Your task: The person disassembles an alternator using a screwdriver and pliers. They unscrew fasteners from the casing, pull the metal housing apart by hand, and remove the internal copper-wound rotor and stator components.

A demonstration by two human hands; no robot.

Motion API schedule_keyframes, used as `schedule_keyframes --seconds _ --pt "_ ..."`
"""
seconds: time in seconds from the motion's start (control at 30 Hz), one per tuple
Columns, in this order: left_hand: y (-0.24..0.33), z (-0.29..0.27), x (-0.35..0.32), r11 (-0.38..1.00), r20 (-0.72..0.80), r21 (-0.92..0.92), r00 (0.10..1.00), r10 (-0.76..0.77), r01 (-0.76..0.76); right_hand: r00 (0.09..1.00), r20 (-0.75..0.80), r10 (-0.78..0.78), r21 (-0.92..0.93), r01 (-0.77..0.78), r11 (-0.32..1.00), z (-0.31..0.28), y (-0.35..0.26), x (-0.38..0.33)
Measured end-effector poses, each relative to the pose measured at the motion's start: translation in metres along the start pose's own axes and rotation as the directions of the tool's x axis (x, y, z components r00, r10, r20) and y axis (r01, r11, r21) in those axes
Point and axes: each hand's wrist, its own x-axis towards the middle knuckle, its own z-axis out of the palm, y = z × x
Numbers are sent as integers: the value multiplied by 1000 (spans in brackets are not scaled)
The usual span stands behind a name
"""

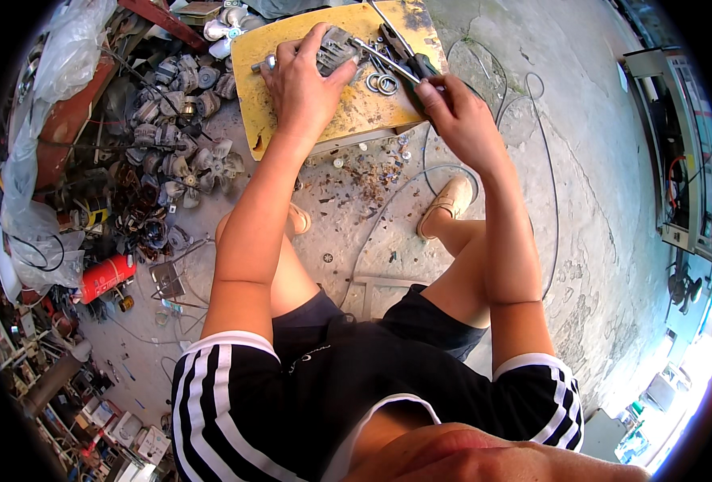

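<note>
Your left hand [301,88] is clamped on the grey finned motor housing [337,53], fingers across its left part and thumb along its near side, while your right hand [459,115] is closed around the handle end of a long metal tool [389,64] whose shank runs up and leftward to the housing's right end; you cannot tell from here whether the tip is seated. The step looks like working that end with the tool, so press the housing down with your left palm, and keep that thumb out of the tip's path in case it slips. Line the shank up with whatever it bears on before you load it, and build force gradually from the wrist. The housing sits directly under your left hand, ahead and to the left of your right one, with its metal shaft [270,61] poking out past your left fingers. Just right of your left thumb lie loose metal rings [386,85], near enough to be knocked off, and pliers [425,67] lie just ahead of your right hand. Around all this spreads the worn yellow tabletop [354,117]; beyond it, well left of your left hand, motor parts [183,104] lie heaped.
</note>
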Motion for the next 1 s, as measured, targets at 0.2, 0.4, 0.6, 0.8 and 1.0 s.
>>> schedule_keyframes --seconds 0.2,0.4,0.6,0.8,1.0 --pt "-1 -1 0 1000 -5 -12 1000 5 -5 981 -131 -143 64 153 986 -3 2 -1" --pt "0 0 0 1000 -2 -1 1000 -4 4 979 -147 -145 98 160 982 0 3 -1" --pt "1 -1 0 1000 -3 20 1000 1 -1 998 55 -4 43 2 999 -5 2 2" --pt "1 0 1 1000 2 11 1000 6 -6 924 -237 -301 -76 291 954 4 14 2" --pt "0 0 0 1000 -2 28 1000 8 -8 999 -20 -45 49 46 998 -4 -8 -4"
